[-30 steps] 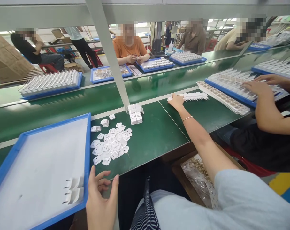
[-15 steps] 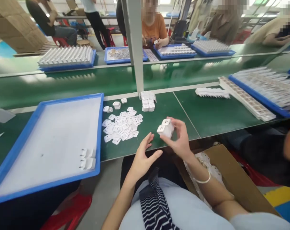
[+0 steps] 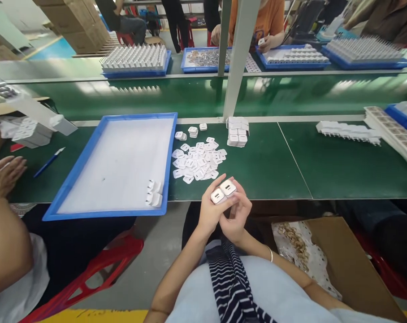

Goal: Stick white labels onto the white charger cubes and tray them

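Two white USB chargers [image 3: 223,191] sit side by side between my hands, slotted faces up, just off the table's front edge. My left hand [image 3: 209,211] is closed round their left side, thumb across the front. From the right, my right hand [image 3: 236,216] grips the pair with bent fingers; some fingertips are hidden. Ahead lies a loose heap of white slotted cover plates [image 3: 199,161], with a few small stacks [image 3: 192,132] behind it. A block of white chargers [image 3: 237,131] stands behind and to the right of the heap.
A blue-rimmed tray [image 3: 174,148] on the left holds a few white pieces [image 3: 154,193] in its near right corner. Left of it lie a blue pen [image 3: 49,162] and a co-worker's hand [image 3: 6,175]. A white row of parts [image 3: 348,131] lies right; a cardboard box [image 3: 351,255] sits below.
My right hand has brought the chargers left and toward my body. My left hand, open before, has closed on them too. The view has swung left and down.
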Available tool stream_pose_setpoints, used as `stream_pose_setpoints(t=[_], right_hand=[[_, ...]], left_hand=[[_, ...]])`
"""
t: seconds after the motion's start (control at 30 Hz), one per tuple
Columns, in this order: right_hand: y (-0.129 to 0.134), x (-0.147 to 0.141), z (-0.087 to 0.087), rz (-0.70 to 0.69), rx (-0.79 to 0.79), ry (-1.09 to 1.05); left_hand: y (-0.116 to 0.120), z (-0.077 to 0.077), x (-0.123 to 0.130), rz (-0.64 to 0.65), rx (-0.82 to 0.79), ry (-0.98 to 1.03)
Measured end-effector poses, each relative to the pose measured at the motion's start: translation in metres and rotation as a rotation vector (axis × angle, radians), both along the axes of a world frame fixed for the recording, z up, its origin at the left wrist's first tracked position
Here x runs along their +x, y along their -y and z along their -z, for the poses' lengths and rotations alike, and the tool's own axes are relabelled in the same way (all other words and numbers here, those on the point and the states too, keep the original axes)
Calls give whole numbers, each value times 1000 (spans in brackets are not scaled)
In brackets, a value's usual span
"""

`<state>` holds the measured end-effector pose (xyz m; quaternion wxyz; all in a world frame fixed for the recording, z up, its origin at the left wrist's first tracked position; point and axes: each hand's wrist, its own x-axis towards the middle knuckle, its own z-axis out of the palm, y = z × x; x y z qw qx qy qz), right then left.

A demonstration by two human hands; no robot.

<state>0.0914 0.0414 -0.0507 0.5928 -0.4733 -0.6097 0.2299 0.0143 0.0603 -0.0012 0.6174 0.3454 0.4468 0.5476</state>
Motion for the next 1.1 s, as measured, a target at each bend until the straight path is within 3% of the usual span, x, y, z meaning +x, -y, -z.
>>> stream_pose_setpoints(t=[0.1,0.2,0.23,0.37,0.5,0.67,0.87,1.1], right_hand=[[-9,6,-8,-227,14,37],[-50,29,-29,-385,-76,234],[-71,38,-36,-365,-161,355],[-161,63,-58,-280,-319,512],[-212,63,-57,-316,-446,665],[-215,60,-52,-335,-465,684],[-195,79,-51,-289,-404,520],[-186,93,-42,-374,-460,391]], left_hand=[[6,6,-19,-161,-8,-54],[16,10,-42,-224,11,-126],[19,11,-49,-212,17,-145],[31,11,-66,-79,94,-207],[34,11,-67,-54,191,-332],[15,17,-64,-216,330,-475],[-5,30,-65,-211,408,-585],[-7,43,-58,-283,393,-409]])
